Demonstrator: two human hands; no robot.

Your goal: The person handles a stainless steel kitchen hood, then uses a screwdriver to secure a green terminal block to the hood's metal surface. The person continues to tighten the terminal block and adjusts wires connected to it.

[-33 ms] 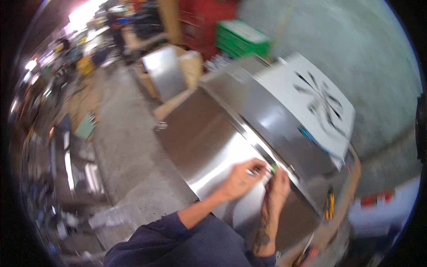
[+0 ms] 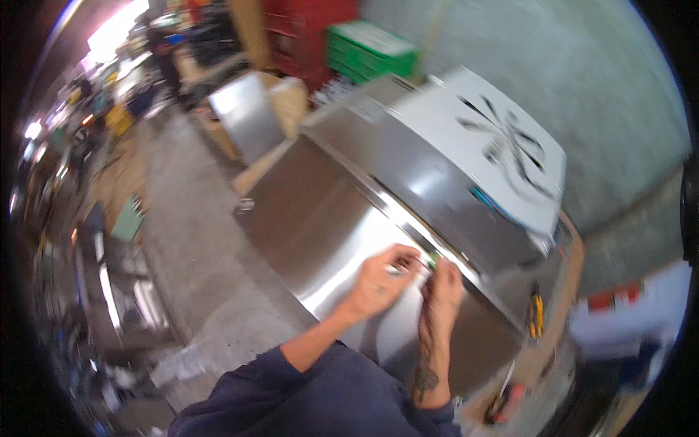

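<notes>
Both hands work close together over a brushed stainless steel panel (image 2: 306,197). My left hand (image 2: 378,282) is closed in a pinch, with a small shiny piece partly showing among its curled fingers; blur hides what it is. A small green piece (image 2: 433,260) shows at the fingertips of my right hand (image 2: 443,288), which is closed on it and almost touches the left. Just beyond the fingertips runs the raised bright seam (image 2: 393,210) of the steel housing. My right forearm, with a tattoo, comes in from the lower edge.
Behind the seam stands a white plate (image 2: 502,135) with slots fanning out. A yellow and black hand tool (image 2: 536,313) lies at the right, and a red and black tool (image 2: 507,403) nearer me. Green crate (image 2: 371,52) and red crates (image 2: 302,36) stand behind. Concrete floor (image 2: 193,204) lies left.
The whole scene sits slightly further left and up as my head turns. Both hands keep the same pinched pose by the seam.
</notes>
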